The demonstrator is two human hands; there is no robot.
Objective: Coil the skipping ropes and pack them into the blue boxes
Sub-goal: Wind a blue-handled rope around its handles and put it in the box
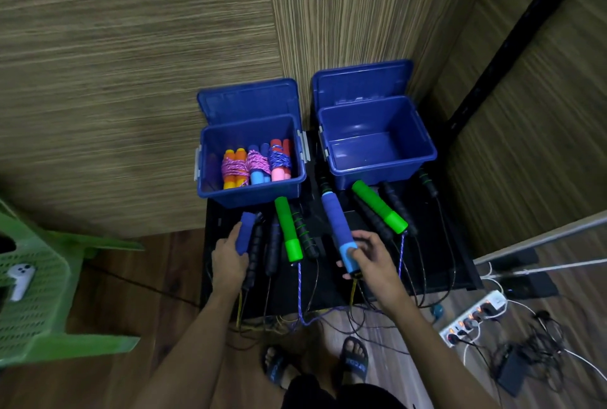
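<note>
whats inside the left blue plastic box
The left blue plastic box holds three coiled rope bundles: orange, blue and red-pink handles, wrapped in pink or blue cord. Anything beneath them is covered.

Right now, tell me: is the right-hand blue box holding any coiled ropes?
No. The right blue box shows only its bare floor, while three coiled ropes sit in the left blue box.

No legible text, label or number anywhere
</note>
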